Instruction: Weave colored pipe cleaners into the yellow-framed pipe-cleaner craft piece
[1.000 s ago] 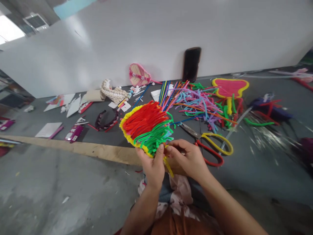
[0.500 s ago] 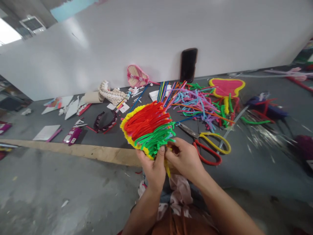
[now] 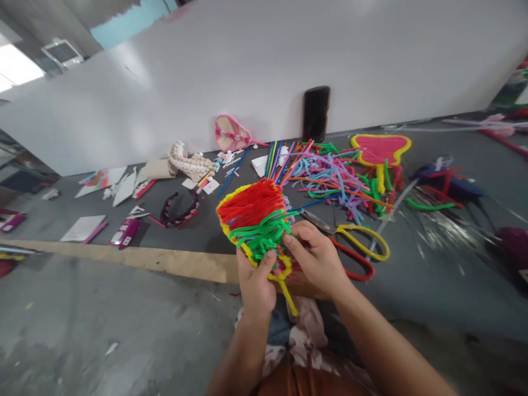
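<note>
Item: one fuzzy-stem piece [image 3: 249, 206], red and green with a yellow border, held up over the front edge of the dark table [image 3: 210, 236], left of the open scissors [image 3: 333, 230]. Handling, as I judge it from my remote seat: I would keep the border braced from below, work the green strands [image 3: 264, 234] a few at a time near their ends, and press lightly, since the soft pile should crush easily. Left hand [image 3: 258, 283]: closed on the piece's lower edge, thumb uppermost, forearm rising from the bottom of the view. Right hand [image 3: 315, 256]: thumb and curled fingertips drawn together at the green strands' right side, forearm slanting in from lower right; whether a strand is pinched I cannot tell. Yellow tail [image 3: 291, 300]: one, hanging below, between the hands. Loose stems [image 3: 330, 170]: one heap, beyond the scissors.
</note>
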Action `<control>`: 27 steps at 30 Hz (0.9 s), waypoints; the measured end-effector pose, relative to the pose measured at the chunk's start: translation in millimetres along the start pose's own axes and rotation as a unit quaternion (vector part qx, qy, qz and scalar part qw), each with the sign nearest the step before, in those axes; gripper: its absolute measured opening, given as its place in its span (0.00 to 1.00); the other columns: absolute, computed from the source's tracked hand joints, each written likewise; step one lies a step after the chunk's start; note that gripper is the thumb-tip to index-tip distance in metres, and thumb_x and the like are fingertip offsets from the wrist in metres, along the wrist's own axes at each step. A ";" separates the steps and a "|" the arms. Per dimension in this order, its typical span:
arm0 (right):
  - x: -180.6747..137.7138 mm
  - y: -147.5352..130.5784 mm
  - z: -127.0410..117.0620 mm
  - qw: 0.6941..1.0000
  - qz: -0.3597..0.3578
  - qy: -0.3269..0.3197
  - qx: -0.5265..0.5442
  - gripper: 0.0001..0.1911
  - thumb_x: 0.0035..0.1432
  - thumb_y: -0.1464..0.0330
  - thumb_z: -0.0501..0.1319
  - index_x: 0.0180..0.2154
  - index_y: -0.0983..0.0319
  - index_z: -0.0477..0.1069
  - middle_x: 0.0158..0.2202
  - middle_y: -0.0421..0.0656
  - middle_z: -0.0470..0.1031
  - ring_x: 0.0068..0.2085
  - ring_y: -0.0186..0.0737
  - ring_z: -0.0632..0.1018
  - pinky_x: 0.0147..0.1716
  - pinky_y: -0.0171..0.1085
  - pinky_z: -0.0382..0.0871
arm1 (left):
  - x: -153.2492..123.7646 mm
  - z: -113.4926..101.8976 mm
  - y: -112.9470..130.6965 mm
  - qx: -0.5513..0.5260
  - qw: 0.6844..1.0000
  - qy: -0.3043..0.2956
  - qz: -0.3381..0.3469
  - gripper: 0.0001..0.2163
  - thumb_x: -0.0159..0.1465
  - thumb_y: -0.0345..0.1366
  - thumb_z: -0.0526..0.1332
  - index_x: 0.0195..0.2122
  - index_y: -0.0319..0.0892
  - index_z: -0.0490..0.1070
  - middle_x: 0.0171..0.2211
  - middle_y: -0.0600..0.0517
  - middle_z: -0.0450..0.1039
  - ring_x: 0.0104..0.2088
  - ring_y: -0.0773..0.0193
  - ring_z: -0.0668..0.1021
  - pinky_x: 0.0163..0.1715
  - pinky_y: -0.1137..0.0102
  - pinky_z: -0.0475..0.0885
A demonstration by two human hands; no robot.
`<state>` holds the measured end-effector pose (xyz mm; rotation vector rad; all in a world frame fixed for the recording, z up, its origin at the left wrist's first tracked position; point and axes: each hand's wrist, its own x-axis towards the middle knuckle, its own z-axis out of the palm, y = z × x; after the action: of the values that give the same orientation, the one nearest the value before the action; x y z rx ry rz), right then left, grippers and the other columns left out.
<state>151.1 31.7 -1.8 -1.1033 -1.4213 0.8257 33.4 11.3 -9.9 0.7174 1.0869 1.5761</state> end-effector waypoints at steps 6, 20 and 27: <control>-2.1 1.4 -6.0 0.999 -0.012 0.006 -0.040 0.08 0.63 0.69 0.60 0.32 0.60 0.76 0.32 0.41 0.71 0.37 0.37 0.73 0.38 0.36 0.68 | 7.5 -0.9 1.0 -0.019 0.996 -0.007 -0.085 0.20 0.49 0.32 0.73 0.42 0.44 0.69 0.33 0.56 0.76 0.27 0.70 0.78 0.26 0.77 0.72; -5.9 -3.8 -32.2 0.958 -0.133 -0.010 -0.253 0.12 0.65 0.68 0.56 0.47 0.63 0.73 0.41 0.49 0.75 0.45 0.46 0.74 0.45 0.43 0.70 | 15.1 -0.2 9.8 -0.045 0.992 0.025 -0.113 0.18 0.50 0.34 0.72 0.41 0.43 0.71 0.33 0.56 0.77 0.28 0.69 0.78 0.29 0.75 0.74; -31.1 39.8 -100.4 0.825 -0.034 -0.077 -0.559 0.16 0.64 0.65 0.54 0.47 0.68 0.72 0.42 0.56 0.77 0.41 0.55 0.76 0.43 0.50 0.70 | 22.3 -5.0 18.7 -0.033 0.995 0.065 -0.062 0.19 0.48 0.34 0.73 0.40 0.46 0.71 0.31 0.57 0.76 0.27 0.69 0.77 0.26 0.74 0.71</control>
<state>255.8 6.0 -33.7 -1.8414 -2.1392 -0.0879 15.1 30.4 3.3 0.4999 1.1464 1.5607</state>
